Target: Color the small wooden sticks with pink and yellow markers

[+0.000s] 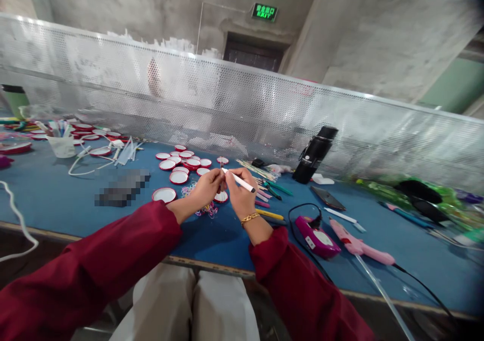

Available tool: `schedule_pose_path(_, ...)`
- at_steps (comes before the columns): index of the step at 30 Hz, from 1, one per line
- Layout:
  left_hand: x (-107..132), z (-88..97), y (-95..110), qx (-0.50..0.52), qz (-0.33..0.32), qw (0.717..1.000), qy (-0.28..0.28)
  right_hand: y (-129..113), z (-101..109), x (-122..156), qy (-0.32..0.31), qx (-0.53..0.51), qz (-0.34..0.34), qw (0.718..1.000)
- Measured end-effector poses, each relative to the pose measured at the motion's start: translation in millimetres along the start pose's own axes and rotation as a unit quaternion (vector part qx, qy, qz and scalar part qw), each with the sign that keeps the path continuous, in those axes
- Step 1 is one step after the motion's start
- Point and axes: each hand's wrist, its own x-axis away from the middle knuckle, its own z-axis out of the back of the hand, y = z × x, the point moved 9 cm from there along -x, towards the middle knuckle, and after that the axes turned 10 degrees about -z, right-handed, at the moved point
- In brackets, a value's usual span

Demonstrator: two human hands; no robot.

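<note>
The right hand (241, 193) grips a white pen (239, 180) over the surface (227, 245), its tip close to the left hand (206, 187), which pinches a brownish piece (222, 165) too small to identify. Bracing both hands together and pressing lightly would likely steady the tip.

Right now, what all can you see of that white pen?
The white pen is slim, with a plastic-looking barrel and a dark end. It slants above the blue table, held by the right hand, dark end toward the picture's lower right. The other end points to the left hand; contact there and the tip's detail are unclear.
</note>
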Motion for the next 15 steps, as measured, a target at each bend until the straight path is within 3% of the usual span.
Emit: schedule_pose_path(15,0.1,-0.2,0.3,-0.001,0.0,1.0,-0.003,1.1,-1.2,0.4,-0.005,-0.002,-0.006,1.0)
